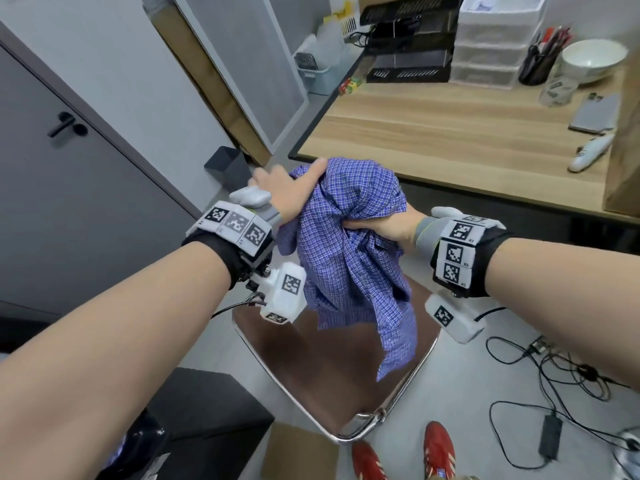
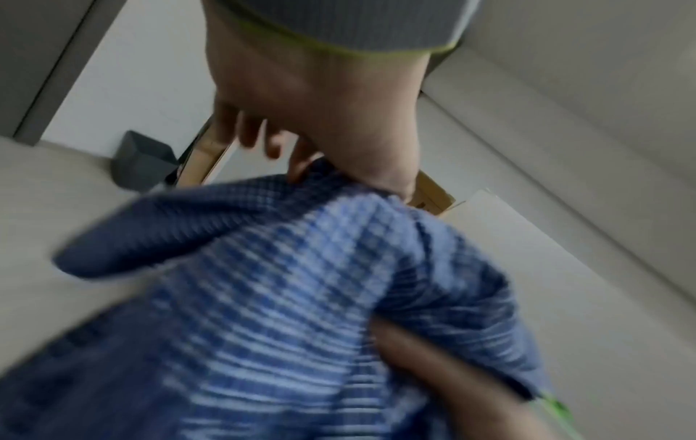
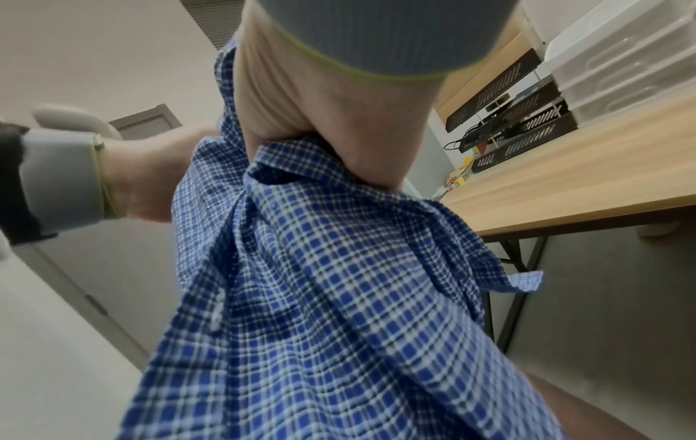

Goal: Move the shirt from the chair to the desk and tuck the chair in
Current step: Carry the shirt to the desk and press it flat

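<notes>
So both hands have the blue checked shirt [image 1: 349, 244] bunched up in the air. Left hand [image 1: 277, 188] fingers curl into the top of the bundle, right hand [image 1: 381, 226] fingers clench it from the other side. Chair [image 1: 332, 368] sits right below them, tabletop [image 1: 450, 133] just beyond.

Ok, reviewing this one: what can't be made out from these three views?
- Right hand fingers: buried in the shirt in head and right wrist views.
- Chair backrest and legs: shirt covers the far seat; legs are under it, head view.
- Left hand grip: left wrist view is motion-blurred.
- Desk right end: cut off by the frame edge, head view.
</notes>
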{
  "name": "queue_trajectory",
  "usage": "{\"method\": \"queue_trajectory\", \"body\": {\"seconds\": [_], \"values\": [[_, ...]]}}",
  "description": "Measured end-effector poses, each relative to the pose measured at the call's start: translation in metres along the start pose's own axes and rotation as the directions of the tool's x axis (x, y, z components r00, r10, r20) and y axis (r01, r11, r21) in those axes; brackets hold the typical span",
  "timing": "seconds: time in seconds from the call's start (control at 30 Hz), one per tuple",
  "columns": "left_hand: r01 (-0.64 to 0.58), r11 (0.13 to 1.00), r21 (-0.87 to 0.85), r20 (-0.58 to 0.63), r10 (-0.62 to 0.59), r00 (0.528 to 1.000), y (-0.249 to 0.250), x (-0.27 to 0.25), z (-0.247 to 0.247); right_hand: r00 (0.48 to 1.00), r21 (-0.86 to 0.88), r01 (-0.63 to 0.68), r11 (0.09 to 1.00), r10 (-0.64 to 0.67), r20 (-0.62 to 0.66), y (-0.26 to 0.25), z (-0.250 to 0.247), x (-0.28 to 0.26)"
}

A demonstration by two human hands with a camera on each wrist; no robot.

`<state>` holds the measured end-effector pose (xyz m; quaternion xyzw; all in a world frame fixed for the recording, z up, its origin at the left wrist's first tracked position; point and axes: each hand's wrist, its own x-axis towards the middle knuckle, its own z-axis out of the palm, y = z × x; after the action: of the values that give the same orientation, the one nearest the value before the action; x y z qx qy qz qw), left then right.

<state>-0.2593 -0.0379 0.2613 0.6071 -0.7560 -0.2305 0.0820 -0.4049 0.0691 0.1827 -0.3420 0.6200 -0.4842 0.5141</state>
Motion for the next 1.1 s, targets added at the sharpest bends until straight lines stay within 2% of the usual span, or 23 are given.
{"method": "queue_trajectory", "body": {"seconds": [0.03,0.07,0.1,0.17,0.23,0.33,0.4,0.43,0.53,0.67,0.8,0.87,0.93,1.0,1.1], "values": [[-0.066,0.996,-0.066,-0.069,0.061,0.996,-0.001,0.004,0.003,1.0,0.017,-0.008,1.0,0.008,0.004,-0.003,-0.004,0.0],[-0.129,0.973,-0.191,-0.038,0.124,0.991,0.0,0.008,0.007,1.0,0.04,-0.022,0.999,0.022,0.013,-0.005,-0.012,0.002],[-0.165,0.926,-0.34,0.062,0.197,0.978,-0.002,0.012,0.012,0.999,0.058,-0.044,0.997,0.042,0.028,-0.008,-0.02,0.003],[-0.158,0.838,-0.522,0.277,0.342,0.898,-0.006,0.015,0.019,0.996,0.083,-0.075,0.994,0.071,0.053,-0.012,-0.03,0.005],[-0.17,0.814,-0.555,0.373,0.426,0.824,0.0,0.013,0.028,0.996,0.11,-0.073,0.991,0.067,0.061,-0.016,-0.044,0.008],[-0.221,0.838,-0.499,0.48,0.479,0.735,0.024,0.009,0.042,0.999,0.111,-0.027,0.993,0.023,0.039,-0.018,-0.063,0.013],[-0.244,0.855,-0.457,0.518,0.479,0.709,0.038,0.008,0.054,0.998,0.116,-0.031,0.993,0.025,0.052,-0.02,-0.073,0.014],[-0.246,0.859,-0.448,0.517,0.474,0.713,0.042,0.009,0.06,0.998,0.127,-0.035,0.991,0.029,0.05,-0.02,-0.076,0.014],[-0.24,0.877,-0.416,0.458,0.43,0.778,0.054,0.014,0.083,0.996,0.156,-0.069,0.985,0.059,0.064,-0.022,-0.09,0.013],[-0.266,0.863,-0.43,0.374,0.438,0.817,0.07,0.013,0.099,0.993,0.207,-0.102,0.973,0.089,0.074,-0.02,-0.105,0.014],[-0.162,0.849,-0.503,0.276,0.335,0.901,0.077,0.016,0.115,0.994,0.227,-0.093,0.969,0.078,0.078,-0.02,-0.113,0.021],[-0.109,0.817,-0.566,0.234,0.286,0.929,0.082,0.026,0.122,0.998,0.161,-0.052,0.986,0.046,0.042,-0.021,-0.116,0.033],[0.042,0.757,-0.653,0.242,0.156,0.958,0.083,0.034,0.124,0.999,0.015,-0.004,1.0,0.004,0.035,-0.016,-0.121,0.042],[0.2,0.651,-0.732,0.28,0.02,0.96,0.084,0.049,0.127,0.994,-0.145,0.02,0.989,-0.004,0.113,-0.007,-0.126,0.053],[0.297,0.489,-0.82,0.314,-0.049,0.948,0.09,0.076,0.13,0.987,-0.347,0.105,0.932,-0.056,0.148,-0.002,-0.129,0.075]]}}
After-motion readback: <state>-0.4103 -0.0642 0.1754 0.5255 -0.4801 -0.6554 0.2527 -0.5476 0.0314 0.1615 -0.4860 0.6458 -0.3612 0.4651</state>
